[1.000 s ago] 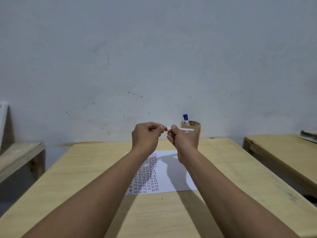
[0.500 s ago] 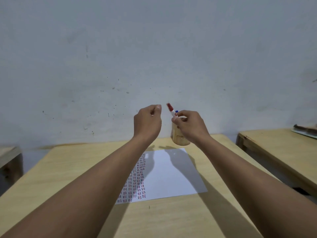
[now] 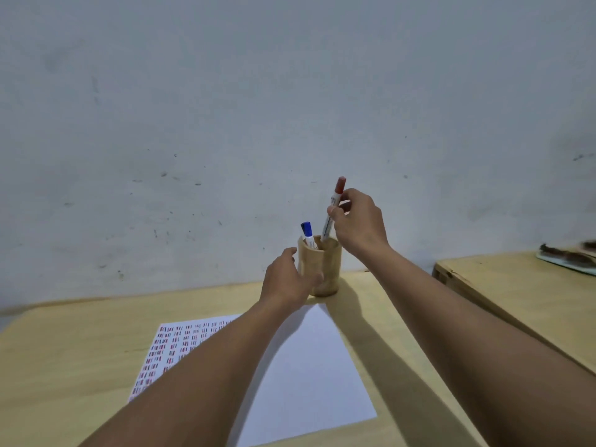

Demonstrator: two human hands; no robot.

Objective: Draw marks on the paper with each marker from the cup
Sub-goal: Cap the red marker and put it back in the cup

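A wooden cup (image 3: 325,269) stands at the far edge of the table, just beyond the white paper (image 3: 309,366). My right hand (image 3: 359,225) pinches a red-capped marker (image 3: 333,204), cap up, its lower end inside the cup's mouth. A blue-capped marker (image 3: 308,233) stands in the cup at the left. My left hand (image 3: 285,280) curls around the cup's left side, fingers touching its wall. Rows of small red and blue marks cover the paper's left part (image 3: 171,346).
The wooden table (image 3: 71,359) meets a grey wall at the back. A second wooden table (image 3: 516,291) stands to the right, across a narrow gap, with a tray-like object (image 3: 571,259) on its far end.
The hands separated after capping the red marker. My right hand carried it to the cup and lowered its end in. My left hand dropped to the cup's side.
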